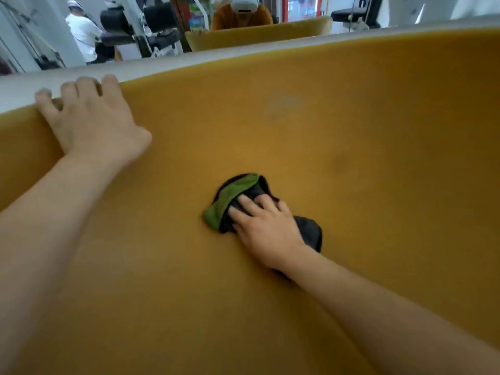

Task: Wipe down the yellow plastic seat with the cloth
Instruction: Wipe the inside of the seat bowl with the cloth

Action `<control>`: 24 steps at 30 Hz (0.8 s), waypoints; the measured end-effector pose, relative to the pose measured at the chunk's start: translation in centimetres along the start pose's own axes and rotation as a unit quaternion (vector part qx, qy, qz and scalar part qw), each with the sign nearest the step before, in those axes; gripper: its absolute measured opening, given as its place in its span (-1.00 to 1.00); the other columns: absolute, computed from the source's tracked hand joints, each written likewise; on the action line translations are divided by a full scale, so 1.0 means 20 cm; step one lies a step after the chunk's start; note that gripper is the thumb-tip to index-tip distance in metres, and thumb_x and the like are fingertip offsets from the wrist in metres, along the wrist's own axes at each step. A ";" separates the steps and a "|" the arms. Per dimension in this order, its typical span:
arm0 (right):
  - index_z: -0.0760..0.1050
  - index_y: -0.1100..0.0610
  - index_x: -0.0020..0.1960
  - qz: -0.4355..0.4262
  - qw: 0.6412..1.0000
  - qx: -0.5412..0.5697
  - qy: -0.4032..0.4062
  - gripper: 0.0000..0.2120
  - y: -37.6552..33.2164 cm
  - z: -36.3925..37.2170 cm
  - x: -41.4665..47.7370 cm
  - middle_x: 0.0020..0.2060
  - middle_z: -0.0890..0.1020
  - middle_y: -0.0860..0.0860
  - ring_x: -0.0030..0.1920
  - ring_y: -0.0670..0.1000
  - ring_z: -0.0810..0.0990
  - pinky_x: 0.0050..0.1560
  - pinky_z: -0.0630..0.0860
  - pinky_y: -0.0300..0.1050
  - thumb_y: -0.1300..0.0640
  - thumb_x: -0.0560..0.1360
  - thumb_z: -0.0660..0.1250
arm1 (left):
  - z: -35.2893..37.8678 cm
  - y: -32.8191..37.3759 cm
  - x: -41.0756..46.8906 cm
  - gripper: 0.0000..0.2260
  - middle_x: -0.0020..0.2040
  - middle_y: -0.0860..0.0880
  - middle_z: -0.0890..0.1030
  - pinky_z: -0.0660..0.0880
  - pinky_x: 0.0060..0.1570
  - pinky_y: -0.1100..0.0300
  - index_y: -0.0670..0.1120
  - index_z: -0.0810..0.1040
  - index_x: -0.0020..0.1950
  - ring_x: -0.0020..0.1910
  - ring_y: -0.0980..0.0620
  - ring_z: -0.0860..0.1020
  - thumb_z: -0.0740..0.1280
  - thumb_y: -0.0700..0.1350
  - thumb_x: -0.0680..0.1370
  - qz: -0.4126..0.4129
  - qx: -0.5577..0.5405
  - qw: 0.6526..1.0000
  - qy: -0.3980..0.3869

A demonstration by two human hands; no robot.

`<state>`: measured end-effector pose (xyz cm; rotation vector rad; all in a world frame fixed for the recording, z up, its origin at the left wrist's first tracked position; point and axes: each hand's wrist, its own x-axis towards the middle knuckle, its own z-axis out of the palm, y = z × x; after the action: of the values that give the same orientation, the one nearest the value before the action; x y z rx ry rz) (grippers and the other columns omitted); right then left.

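Crumpled black-and-green cloth lies mid yellow plastic seat.

Across the top of my feed runs a pale ledge. Behind it I see a second yellow chair, with a person in orange just beyond it. At far left a person in white stands beside black padded benches; another bench sits at right. A red frame edges a bright window. The light is even and white.
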<state>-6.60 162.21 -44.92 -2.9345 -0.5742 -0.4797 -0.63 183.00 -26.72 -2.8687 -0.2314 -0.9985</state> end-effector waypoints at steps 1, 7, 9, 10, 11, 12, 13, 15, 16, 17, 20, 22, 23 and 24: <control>0.23 -0.13 0.45 0.072 0.997 -0.024 0.000 -0.60 0.17 -0.02 -0.01 0.50 0.24 -0.05 0.37 0.15 0.27 0.18 0.29 0.13 -0.13 0.64 0.00 | 0.00 0.04 0.00 -0.35 0.35 -0.32 0.35 0.11 0.39 -0.32 -0.17 0.24 0.43 0.35 -0.32 0.29 0.39 0.03 0.44 0.018 0.007 1.000 -0.001; 0.15 -0.04 0.50 0.460 0.883 -0.041 -0.087 -0.52 0.73 -0.30 -0.35 0.53 0.14 0.01 0.36 0.23 0.19 0.26 0.28 0.20 -0.15 0.62 -0.09 | 0.04 0.16 0.01 -0.24 0.42 -0.29 0.24 0.00 0.40 -0.30 -0.08 0.10 0.48 0.40 -0.33 0.18 0.42 0.05 0.42 0.089 -0.019 0.995 -0.042; 0.17 -0.03 0.48 0.444 0.891 0.005 -0.098 -0.56 0.43 -0.22 -0.26 0.52 0.16 0.02 0.33 0.25 0.22 0.26 0.29 0.19 -0.10 0.63 -0.06 | 0.00 0.15 0.03 -0.26 0.39 -0.32 0.25 0.06 0.37 -0.31 -0.09 0.13 0.47 0.37 -0.35 0.20 0.43 0.01 0.42 0.090 -0.029 0.994 -0.047; 0.16 -0.05 0.48 0.410 0.903 0.041 -0.124 -0.57 0.24 -0.18 -0.21 0.52 0.16 0.00 0.33 0.24 0.22 0.26 0.29 0.17 -0.08 0.64 -0.05 | -0.01 0.14 0.05 -0.28 0.38 -0.34 0.26 0.10 0.34 -0.31 -0.09 0.14 0.46 0.35 -0.35 0.22 0.44 -0.01 0.42 0.093 -0.035 0.993 -0.055; 0.15 -0.07 0.48 0.363 0.916 0.083 -0.150 -0.59 0.03 -0.15 -0.17 0.52 0.13 -0.01 0.34 0.23 0.21 0.27 0.28 0.16 -0.07 0.65 -0.06 | -0.03 0.13 0.06 -0.29 0.36 -0.35 0.27 0.13 0.30 -0.30 -0.08 0.15 0.46 0.33 -0.36 0.23 0.44 -0.02 0.42 0.100 -0.037 0.992 -0.069; 0.13 -0.10 0.48 0.305 0.926 0.122 -0.185 -0.60 -0.16 -0.15 -0.15 0.53 0.10 -0.02 0.36 0.23 0.18 0.28 0.26 0.17 -0.06 0.65 -0.07 | -0.05 0.12 0.07 -0.29 0.34 -0.35 0.28 0.16 0.28 -0.28 -0.07 0.15 0.46 0.31 -0.36 0.25 0.45 -0.04 0.43 0.108 -0.036 0.990 -0.086; 0.12 -0.12 0.47 0.244 0.929 0.155 -0.232 -0.62 -0.32 -0.16 -0.15 0.54 0.06 -0.03 0.38 0.23 0.14 0.30 0.23 0.18 -0.04 0.66 -0.08 | -0.07 0.11 0.08 -0.29 0.32 -0.35 0.29 0.17 0.26 -0.27 -0.06 0.14 0.46 0.30 -0.35 0.26 0.45 -0.05 0.43 0.117 -0.035 0.987 -0.101; 0.08 -0.15 0.48 0.148 0.916 0.187 -0.324 -0.62 -0.46 -0.22 -0.20 0.55 0.00 -0.06 0.42 0.22 0.07 0.33 0.16 0.23 0.00 0.67 -0.08 | -0.11 0.09 0.09 -0.27 0.31 -0.35 0.29 0.18 0.23 -0.24 -0.04 0.13 0.47 0.28 -0.34 0.26 0.46 -0.11 0.42 0.128 -0.039 0.982 -0.130; 0.06 -0.17 0.48 0.125 0.908 0.185 -0.355 -0.62 -0.46 -0.25 -0.24 0.55 -0.02 -0.08 0.44 0.21 0.04 0.34 0.14 0.25 0.01 0.68 -0.07 | -0.13 0.07 0.10 -0.25 0.31 -0.35 0.28 0.18 0.22 -0.24 -0.04 0.12 0.47 0.27 -0.34 0.26 0.47 -0.14 0.40 0.129 -0.039 0.980 -0.146; 0.04 -0.19 0.49 0.126 0.900 0.173 -0.380 -0.61 -0.42 -0.27 -0.28 0.55 -0.04 -0.10 0.46 0.20 0.03 0.35 0.13 0.26 0.00 0.68 -0.06 | -0.15 0.05 0.09 -0.23 0.31 -0.35 0.28 0.19 0.21 -0.23 -0.03 0.11 0.47 0.26 -0.33 0.26 0.47 -0.18 0.38 0.130 -0.038 0.978 -0.161; -0.05 -0.24 0.52 0.256 0.862 0.112 -0.423 -0.56 -0.19 -0.33 -0.48 0.56 -0.10 -0.14 0.49 0.16 0.01 0.38 0.16 0.23 -0.05 0.68 -0.07 | -0.22 -0.02 0.05 -0.14 0.29 -0.35 0.27 0.21 0.16 -0.24 -0.03 0.10 0.49 0.22 -0.34 0.27 0.48 -0.24 0.30 0.135 -0.039 0.972 -0.189; -0.09 -0.22 0.54 0.384 0.817 0.078 -0.423 -0.54 -0.01 -0.42 -0.65 0.56 -0.10 -0.14 0.48 0.14 0.03 0.37 0.21 0.22 -0.09 0.67 -0.09 | -0.27 -0.07 0.00 -0.08 0.28 -0.38 0.27 0.22 0.12 -0.28 -0.06 0.11 0.49 0.19 -0.38 0.27 0.51 -0.26 0.24 0.136 -0.053 0.968 -0.204; -0.08 -0.20 0.54 0.434 0.795 0.068 -0.419 -0.54 0.05 -0.46 -0.71 0.56 -0.09 -0.13 0.47 0.14 0.05 0.35 0.25 0.23 -0.09 0.66 -0.10 | -0.29 -0.09 -0.04 -0.07 0.28 -0.39 0.26 0.23 0.11 -0.31 -0.07 0.11 0.49 0.19 -0.40 0.27 0.52 -0.27 0.23 0.133 -0.062 0.967 -0.210; -0.07 -0.18 0.55 0.473 0.775 0.063 -0.414 -0.53 0.08 -0.48 -0.73 0.56 -0.09 -0.13 0.46 0.15 0.06 0.33 0.28 0.23 -0.08 0.66 -0.09 | -0.31 -0.10 -0.07 -0.07 0.28 -0.41 0.25 0.23 0.10 -0.34 -0.08 0.10 0.49 0.19 -0.41 0.27 0.51 -0.29 0.22 0.127 -0.068 0.965 -0.217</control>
<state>-21.62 154.01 -40.75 -2.6624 0.8196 0.9346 -5.93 183.95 -22.69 -3.1030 0.1836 -0.3477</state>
